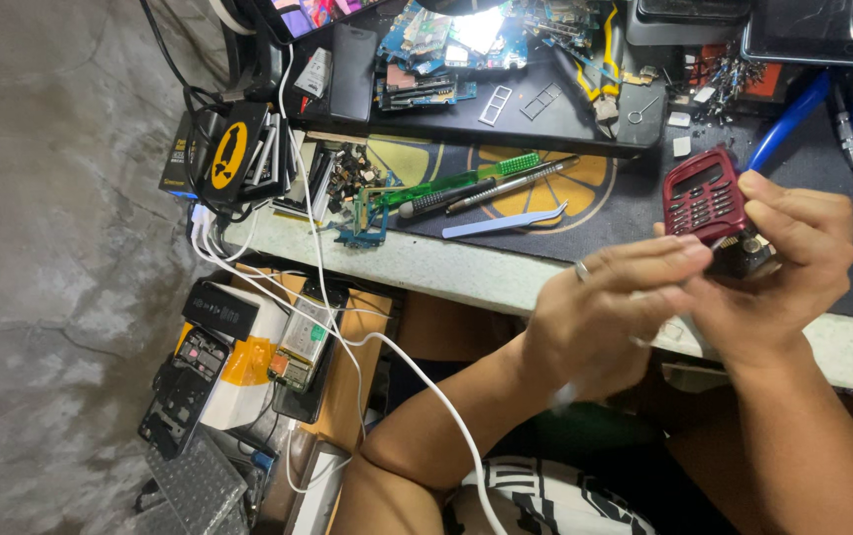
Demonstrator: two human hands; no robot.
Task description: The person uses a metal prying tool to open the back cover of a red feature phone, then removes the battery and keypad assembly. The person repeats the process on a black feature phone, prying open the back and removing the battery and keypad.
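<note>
Head view shows my right hand (778, 263) closed around a small dark-red keypad phone with a plastic shell (706, 203), held up above the black work mat printed with yellow citrus slices (635, 213); thumb and fingers wrap its lower end, keypad facing up; my left hand (600, 322), a ring on one finger, reaches in to the phone's bottom edge, fingertips pinched together there, though motion blur stops me from telling whether they hold a small tool or part; I judge the work to be at an early or middle stage, since the phone's front shell looks whole and closed while something dark shows at its lower end, so opening or refitting seems left; on the mat lie a pale blue pair of plastic tweezers (504, 222), a green-handled screwdriver (456, 184) and a grey metal one (511, 185), all untouched; blue-handled pliers (793, 117) rest well apart at the far right.
</note>
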